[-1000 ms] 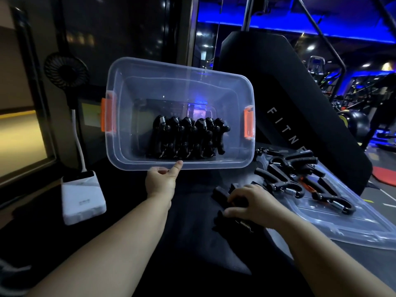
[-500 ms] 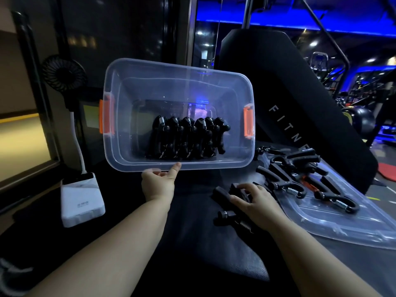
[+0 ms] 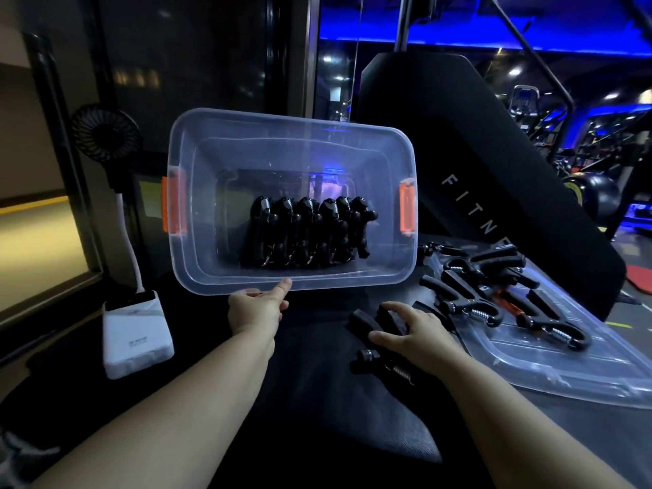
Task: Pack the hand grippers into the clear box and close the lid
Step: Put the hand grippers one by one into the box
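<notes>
Dim scene, blue light glowing behind, wide-angle bending at the edges.

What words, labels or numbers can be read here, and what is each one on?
"FITN": white letters on the slanted black machine panel; the rest of the word is hidden.
Small grey print on the white rectangular power bank: too blurred to read.
Clear plastic box with orange latches: no text seen.

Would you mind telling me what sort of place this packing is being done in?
Most likely a gym. A black padded panel lettered "FITN" stands behind the work surface, what looks like an exercise machine sits under blue lighting further back, and spring-loaded hand grippers lie loose nearby.
</notes>
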Demonstrator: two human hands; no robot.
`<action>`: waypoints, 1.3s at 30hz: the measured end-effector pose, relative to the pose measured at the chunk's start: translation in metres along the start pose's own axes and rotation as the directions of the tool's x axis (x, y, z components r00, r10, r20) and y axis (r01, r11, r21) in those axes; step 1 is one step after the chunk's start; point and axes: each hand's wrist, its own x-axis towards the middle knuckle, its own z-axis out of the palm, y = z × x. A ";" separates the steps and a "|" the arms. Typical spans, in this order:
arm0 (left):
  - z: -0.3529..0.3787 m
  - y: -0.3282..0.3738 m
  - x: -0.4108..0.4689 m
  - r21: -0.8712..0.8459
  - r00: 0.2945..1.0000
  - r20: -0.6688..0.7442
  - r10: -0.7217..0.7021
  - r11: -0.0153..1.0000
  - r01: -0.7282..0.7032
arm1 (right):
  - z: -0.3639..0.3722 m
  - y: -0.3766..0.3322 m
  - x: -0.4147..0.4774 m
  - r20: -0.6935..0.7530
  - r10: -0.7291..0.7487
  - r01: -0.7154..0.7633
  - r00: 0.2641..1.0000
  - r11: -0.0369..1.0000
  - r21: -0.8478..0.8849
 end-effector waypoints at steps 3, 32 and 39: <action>-0.001 0.000 -0.004 -0.008 1.000 -0.024 0.014 1.000 -0.015 | -0.001 -0.005 -0.001 -0.019 0.017 -0.017 1.000 0.999 -0.029; -0.001 -0.003 -0.008 -0.050 0.996 -0.032 0.080 0.995 -0.082 | -0.006 -0.025 -0.007 -0.369 -0.003 0.152 0.929 0.914 0.375; 0.000 -0.006 -0.004 -0.058 0.996 -0.021 0.090 0.994 -0.091 | -0.005 -0.034 0.001 -0.420 -0.130 0.224 0.898 0.957 0.184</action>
